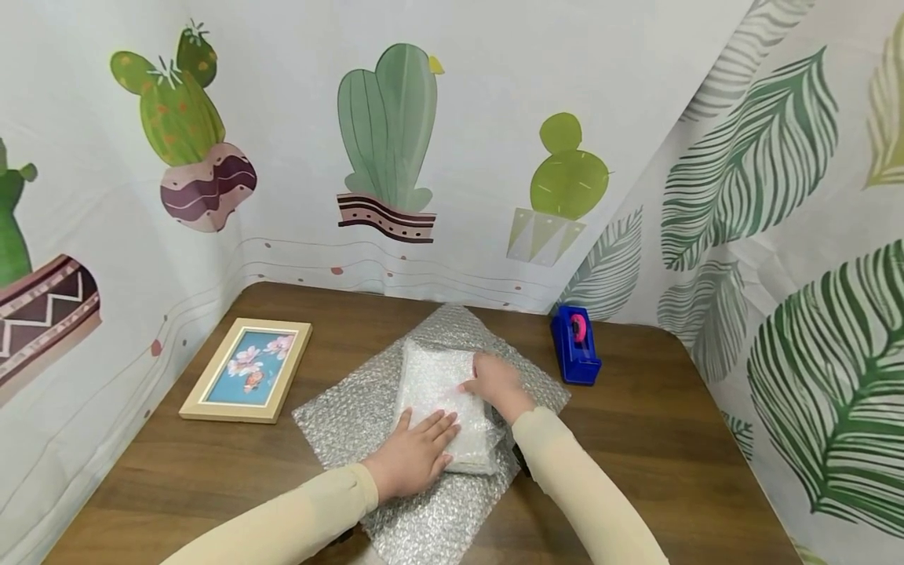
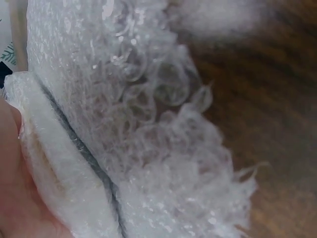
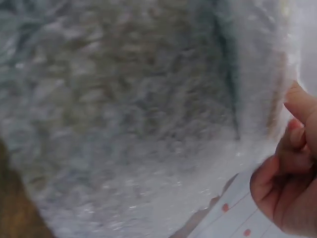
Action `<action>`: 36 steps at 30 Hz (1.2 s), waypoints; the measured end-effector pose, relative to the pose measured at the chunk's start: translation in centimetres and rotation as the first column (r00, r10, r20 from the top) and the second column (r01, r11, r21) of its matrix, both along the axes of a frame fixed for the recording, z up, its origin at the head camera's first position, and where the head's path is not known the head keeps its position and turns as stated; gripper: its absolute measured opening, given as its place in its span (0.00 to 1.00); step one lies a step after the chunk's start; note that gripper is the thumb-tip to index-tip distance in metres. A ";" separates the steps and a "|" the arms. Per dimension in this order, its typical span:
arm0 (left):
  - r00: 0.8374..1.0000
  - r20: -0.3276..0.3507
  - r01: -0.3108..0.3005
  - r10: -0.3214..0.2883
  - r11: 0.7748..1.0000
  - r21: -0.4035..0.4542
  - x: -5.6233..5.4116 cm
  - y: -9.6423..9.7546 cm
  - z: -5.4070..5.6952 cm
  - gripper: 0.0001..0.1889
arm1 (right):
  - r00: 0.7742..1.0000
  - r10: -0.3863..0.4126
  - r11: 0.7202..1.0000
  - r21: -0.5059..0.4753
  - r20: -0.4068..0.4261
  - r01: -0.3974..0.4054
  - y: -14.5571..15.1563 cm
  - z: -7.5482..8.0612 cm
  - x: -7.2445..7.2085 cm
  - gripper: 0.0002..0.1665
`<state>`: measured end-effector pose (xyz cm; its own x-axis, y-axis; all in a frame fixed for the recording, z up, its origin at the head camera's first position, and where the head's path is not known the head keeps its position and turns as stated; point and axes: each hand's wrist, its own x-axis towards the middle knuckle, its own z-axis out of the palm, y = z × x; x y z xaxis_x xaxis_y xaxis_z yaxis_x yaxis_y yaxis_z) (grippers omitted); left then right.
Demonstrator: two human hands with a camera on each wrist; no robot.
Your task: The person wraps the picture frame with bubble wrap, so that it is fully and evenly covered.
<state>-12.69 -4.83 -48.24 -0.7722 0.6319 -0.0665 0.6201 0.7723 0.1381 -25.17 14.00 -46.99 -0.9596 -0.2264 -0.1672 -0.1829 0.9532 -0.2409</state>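
A flat rectangular package (image 1: 438, 380) wrapped in white, see-through bubble wrap lies on a larger bubble wrap sheet (image 1: 349, 404), which is turned cornerwise on the table. My left hand (image 1: 413, 461) rests on the package's lower left part with its fingers spread. At the upper right edge, my right hand (image 1: 497, 384) holds the package, thumb on top and the other fingers bent. A tan strip shows through the package's side (image 2: 64, 163) in the left wrist view. The curled fingers (image 3: 267, 181) appear beside the package edge in the right wrist view.
To the left lies a picture frame (image 1: 301, 353) with a light wood border and a blossom picture. A blue tape dispenser (image 1: 577, 365) with a pink core stands at the right. Behind the brown wooden table (image 1: 657, 439) hangs a cloth (image 1: 473, 157) printed with cacti and leaves.
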 end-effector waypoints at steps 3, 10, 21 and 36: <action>1.000 0.023 -0.016 0.015 0.999 0.028 0.1 -0.1 -0.1 0.27 | 0.997 -0.076 0.997 -0.012 0.005 0.076 0.4 -0.4 0.1 0.38; 0.997 0.052 -0.051 0.048 0.997 0.058 0.0 -0.3 -0.1 0.26 | 0.981 -0.151 0.957 -0.231 0.123 0.176 1.0 -0.9 -0.2 0.27; 0.994 0.089 -0.063 0.057 0.995 0.072 -0.3 0.0 -0.1 0.27 | 0.948 -0.124 0.699 -0.652 0.294 0.294 2.6 -2.7 0.8 0.15; 0.995 0.045 -0.098 0.094 0.990 0.097 -0.5 0.2 -0.1 0.29 | 0.989 -0.112 0.928 -0.367 -0.094 0.070 1.3 -0.3 10.3 0.43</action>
<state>-13.21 -4.66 -48.39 -0.8277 0.5598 -0.0396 0.5360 0.8095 0.2398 -14.86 15.25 -47.32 -0.9867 -0.1616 0.0189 -0.1448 0.8189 -0.5553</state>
